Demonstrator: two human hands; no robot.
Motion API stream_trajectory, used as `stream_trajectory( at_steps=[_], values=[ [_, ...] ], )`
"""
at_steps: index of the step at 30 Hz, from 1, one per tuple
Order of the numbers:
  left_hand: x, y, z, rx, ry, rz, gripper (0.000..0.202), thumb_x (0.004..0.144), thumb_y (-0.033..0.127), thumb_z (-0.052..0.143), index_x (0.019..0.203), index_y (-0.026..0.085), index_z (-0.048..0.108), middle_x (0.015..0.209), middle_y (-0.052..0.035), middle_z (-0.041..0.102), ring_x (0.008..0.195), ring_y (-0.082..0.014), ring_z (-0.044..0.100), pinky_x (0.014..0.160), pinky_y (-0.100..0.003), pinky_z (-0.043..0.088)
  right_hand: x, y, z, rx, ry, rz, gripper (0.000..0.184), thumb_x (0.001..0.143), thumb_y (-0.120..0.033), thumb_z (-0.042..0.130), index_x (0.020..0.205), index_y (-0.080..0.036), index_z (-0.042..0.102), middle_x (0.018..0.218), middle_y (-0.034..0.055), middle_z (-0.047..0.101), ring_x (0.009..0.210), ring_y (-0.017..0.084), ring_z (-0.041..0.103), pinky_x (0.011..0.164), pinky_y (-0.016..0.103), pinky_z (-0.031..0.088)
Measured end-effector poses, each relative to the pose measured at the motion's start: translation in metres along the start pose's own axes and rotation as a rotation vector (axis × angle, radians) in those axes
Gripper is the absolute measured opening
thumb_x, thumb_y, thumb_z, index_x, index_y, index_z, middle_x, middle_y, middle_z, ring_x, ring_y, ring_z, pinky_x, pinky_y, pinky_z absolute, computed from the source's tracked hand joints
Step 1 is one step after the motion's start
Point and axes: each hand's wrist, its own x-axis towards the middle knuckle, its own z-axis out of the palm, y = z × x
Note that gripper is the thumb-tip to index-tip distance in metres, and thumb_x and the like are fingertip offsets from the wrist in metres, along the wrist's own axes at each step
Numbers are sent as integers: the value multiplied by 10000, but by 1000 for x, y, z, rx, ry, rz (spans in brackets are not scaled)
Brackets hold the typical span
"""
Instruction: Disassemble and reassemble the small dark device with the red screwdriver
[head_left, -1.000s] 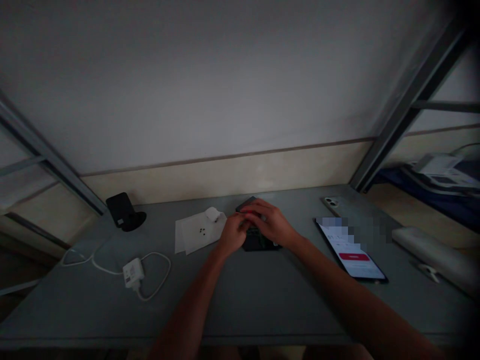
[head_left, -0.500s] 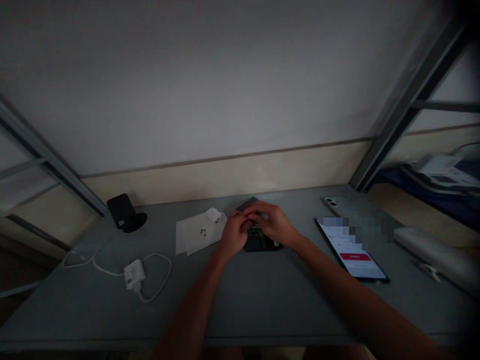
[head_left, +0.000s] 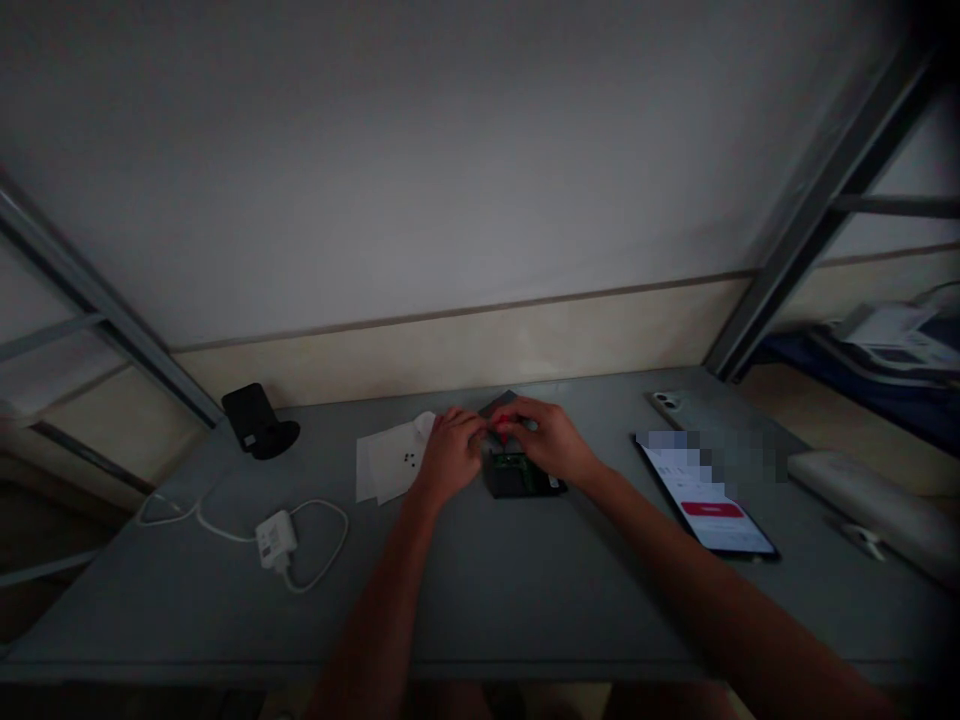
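Note:
My right hand [head_left: 551, 437] is closed in a pinch around a small red screwdriver [head_left: 503, 426]. The tool stands nearly upright, its tip over a green circuit board [head_left: 513, 462] set in a flat black device [head_left: 525, 485]. At the device's left, my left hand [head_left: 452, 455] has its fingers bent together towards the screwdriver; whatever they pinch is hidden. Behind my hands lies a dark flat piece [head_left: 499, 402], partly covered. White paper sheets [head_left: 386, 468] lie left of my left hand, with several tiny dark screws [head_left: 409, 460] on them.
On the grey desk [head_left: 480, 590], a white adapter with a cable [head_left: 276, 540] and a black stand [head_left: 255, 420] are at left. To the right lie a lit tablet [head_left: 705, 500], a phone [head_left: 690, 412], a pale long case [head_left: 870, 500] and a small white item [head_left: 864, 541].
My left hand has shifted left, away from my right fingers, uncovering more of the circuit board. The red screwdriver now points down at the board. The view has shifted slightly.

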Motion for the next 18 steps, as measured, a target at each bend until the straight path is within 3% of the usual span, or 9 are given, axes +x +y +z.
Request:
stream_trajectory(
  at_steps=[3,6,11,18],
  values=[
    [-8,-20,-22,197,-25,-104,344,854,-2,513,966,218,752,1101,-89,673,1120,-275,533,979,-441,396,0,4,-1,-16,-4,49,119,899,-229,613,902,-206,729,810,26,728,722,169,673,715,304,522],
    [-18,-39,-34,249,-54,-192,346,800,-38,535,910,208,751,1160,-90,638,1152,-277,536,1009,-458,398,0,7,-2,-15,2,94,127,907,-245,597,905,-199,715,788,24,737,692,167,674,695,301,520],
    [-23,-54,-31,232,-55,-220,344,793,-62,534,913,181,747,1206,-108,595,1154,-245,556,1054,-402,432,-1,8,-5,-19,3,118,144,919,-261,589,925,-188,712,786,31,741,714,171,679,680,290,509],
    [-22,-58,-25,226,-40,-207,251,863,-6,534,847,152,728,1191,-130,582,1153,-249,523,1063,-411,420,-2,4,-3,-41,-23,66,135,933,-261,588,935,-196,708,831,28,734,752,161,671,693,280,494]
  ],
)
